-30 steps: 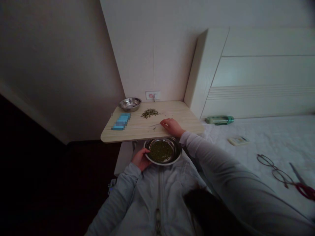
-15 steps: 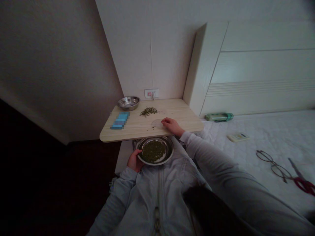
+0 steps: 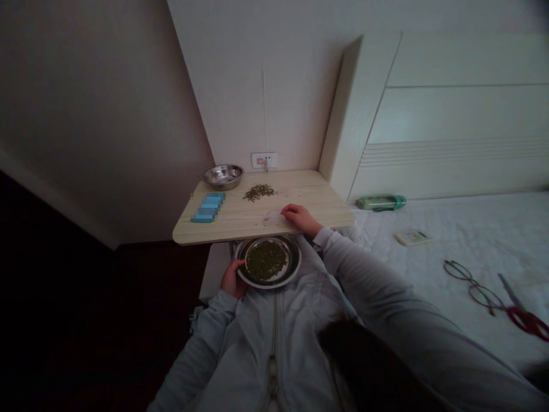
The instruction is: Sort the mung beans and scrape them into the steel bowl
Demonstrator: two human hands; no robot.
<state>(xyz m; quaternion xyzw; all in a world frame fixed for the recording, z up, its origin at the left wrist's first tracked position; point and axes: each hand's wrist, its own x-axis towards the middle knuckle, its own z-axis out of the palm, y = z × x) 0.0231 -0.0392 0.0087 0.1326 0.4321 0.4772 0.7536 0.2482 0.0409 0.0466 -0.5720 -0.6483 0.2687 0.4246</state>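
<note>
My left hand (image 3: 232, 278) grips the left rim of a steel bowl (image 3: 293, 269) that holds green bits, kept just under the front edge of a small wooden table (image 3: 240, 220). My right hand (image 3: 299, 218) rests on the table near that edge, fingers curled on a thin pale sheet or scraper (image 3: 271, 216). A small heap of green bits (image 3: 258, 191) lies further back on the table.
An empty steel bowl (image 3: 223, 175) and a blue pack (image 3: 208, 207) sit on the table's left side. A wall socket (image 3: 263, 159) is behind. On the bed at right lie a green bottle (image 3: 381, 202), a small remote (image 3: 413, 237), glasses (image 3: 474, 286) and red-handled scissors (image 3: 521, 314).
The bowl in my left hand shifted a little left and closer under the table edge. My right hand stayed by the edge, moving the pale sheet slightly.
</note>
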